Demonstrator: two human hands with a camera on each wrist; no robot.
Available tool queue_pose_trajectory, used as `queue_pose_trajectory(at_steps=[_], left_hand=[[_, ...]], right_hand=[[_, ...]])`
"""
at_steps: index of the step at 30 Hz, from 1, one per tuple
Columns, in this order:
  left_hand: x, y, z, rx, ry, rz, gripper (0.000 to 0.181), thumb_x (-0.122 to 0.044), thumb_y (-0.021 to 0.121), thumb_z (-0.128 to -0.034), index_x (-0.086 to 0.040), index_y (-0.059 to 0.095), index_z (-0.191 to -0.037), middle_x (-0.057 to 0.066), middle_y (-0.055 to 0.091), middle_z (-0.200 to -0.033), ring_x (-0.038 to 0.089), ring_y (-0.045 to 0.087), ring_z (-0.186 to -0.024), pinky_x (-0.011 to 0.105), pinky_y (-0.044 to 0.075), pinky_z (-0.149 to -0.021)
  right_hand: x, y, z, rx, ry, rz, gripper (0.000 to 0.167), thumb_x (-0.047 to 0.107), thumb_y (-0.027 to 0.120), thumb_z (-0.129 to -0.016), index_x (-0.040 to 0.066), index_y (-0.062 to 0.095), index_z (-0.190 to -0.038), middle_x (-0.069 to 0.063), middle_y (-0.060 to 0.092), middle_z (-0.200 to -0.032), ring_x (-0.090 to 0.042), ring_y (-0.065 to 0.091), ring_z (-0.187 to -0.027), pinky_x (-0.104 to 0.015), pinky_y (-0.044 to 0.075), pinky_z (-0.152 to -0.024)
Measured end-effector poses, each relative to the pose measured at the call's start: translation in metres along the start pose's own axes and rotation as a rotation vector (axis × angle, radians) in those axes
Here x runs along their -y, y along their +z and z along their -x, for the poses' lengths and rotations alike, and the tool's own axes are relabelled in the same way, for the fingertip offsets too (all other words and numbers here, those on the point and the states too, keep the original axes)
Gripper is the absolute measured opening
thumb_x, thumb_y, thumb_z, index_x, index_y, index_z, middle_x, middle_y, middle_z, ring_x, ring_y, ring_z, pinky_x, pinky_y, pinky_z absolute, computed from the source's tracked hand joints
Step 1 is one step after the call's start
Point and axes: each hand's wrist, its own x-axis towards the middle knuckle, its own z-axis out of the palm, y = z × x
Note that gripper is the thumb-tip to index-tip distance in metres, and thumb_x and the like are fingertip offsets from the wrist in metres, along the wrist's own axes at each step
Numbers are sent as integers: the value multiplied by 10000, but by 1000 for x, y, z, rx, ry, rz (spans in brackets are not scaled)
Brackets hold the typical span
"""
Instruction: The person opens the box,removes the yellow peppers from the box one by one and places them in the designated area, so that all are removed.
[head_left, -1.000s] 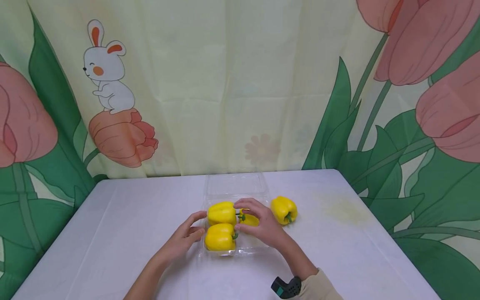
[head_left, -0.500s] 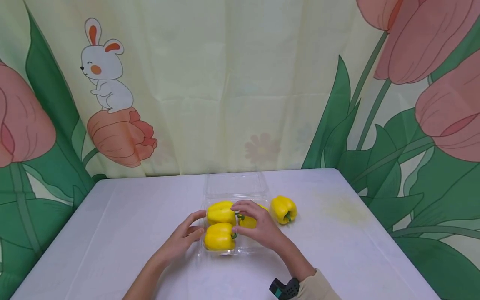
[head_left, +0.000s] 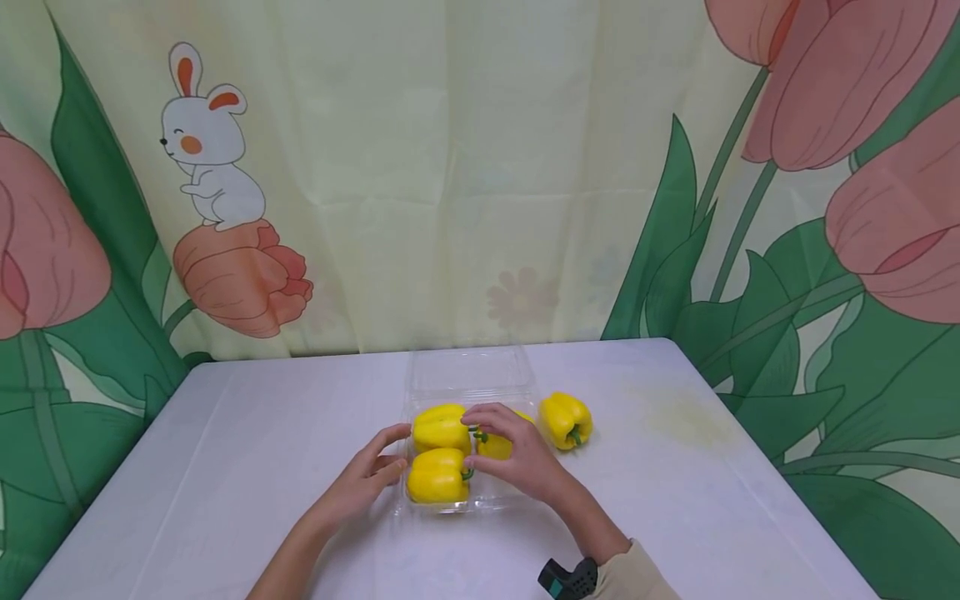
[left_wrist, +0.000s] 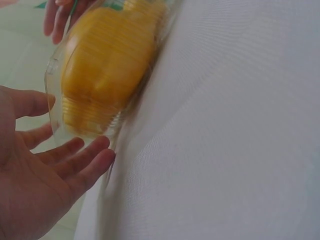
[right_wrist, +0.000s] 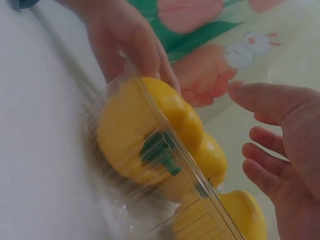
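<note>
Three yellow bell peppers sit in a clear plastic clamshell box: one at the back left, one at the front left, one on the right, partly hidden by my right hand. My left hand is at the box's left side, thumb and spread fingertips by its rim and wall in the left wrist view; firm contact is hard to tell. My right hand hovers over the box, fingers loosely bent and holding nothing. The right wrist view shows it apart from the peppers.
Another yellow bell pepper lies on the white tablecloth, just right of the box. The box's lid is folded back toward the curtain, which hangs behind the table. A dark device is on the right wrist.
My right hand has shifted slightly left and down over the box, showing more of the right pepper's far side. The left hand stays at the box's side, and the peppers have not visibly moved.
</note>
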Motion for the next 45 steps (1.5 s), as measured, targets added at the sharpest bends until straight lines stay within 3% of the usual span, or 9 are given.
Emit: queue_pose_trajectory(at_steps=[9,15,25,30,38,45], left_hand=[[0,1,-1,-10,-12,5,471,-160,534,-985,-242,401,-1429,83,366,-1535,295,556,-1250,431,515,-994],[0,0,-1,-3,1,4,474,-168,534,-986,-237,397,-1435,88,366,-1535,294,564,-1239,423,520,-987],[0,-2,0,43,35,4,483,-189,521,-995,-203,370,-1453,130,338,-1546,327,547,-1258,416,516,-995],[2,-2,1,32,12,6,475,-185,528,-991,-232,385,-1441,108,355,-1539,305,561,-1242,439,507,-1004],[1,-1,1,28,7,17,475,-174,524,-991,-240,386,-1440,79,359,-1538,310,547,-1259,446,504,-1006],[0,-3,1,37,35,4,481,-178,520,-995,-195,372,-1452,136,340,-1543,328,550,-1251,435,514,-993]], right_hand=[[-2,4,0,19,-56,27,458,174,774,-817,99,617,-1241,-48,567,-1329,-237,558,-1222,-453,499,-997],[-3,6,0,35,-69,71,470,212,785,-808,113,621,-1236,7,593,-1289,-191,588,-1160,-420,527,-966],[-3,11,1,111,-23,88,472,298,771,-815,144,618,-1235,30,623,-1236,-184,601,-1122,-369,522,-985],[-4,15,3,142,14,107,464,314,770,-813,175,619,-1230,48,633,-1219,-145,595,-1106,-301,512,-996],[-2,16,4,176,60,107,485,336,767,-813,169,610,-1240,43,636,-1213,-140,588,-1084,-408,510,-995],[-2,17,3,191,68,144,510,361,786,-785,195,610,-1234,74,632,-1218,-129,574,-1067,-410,510,-988]])
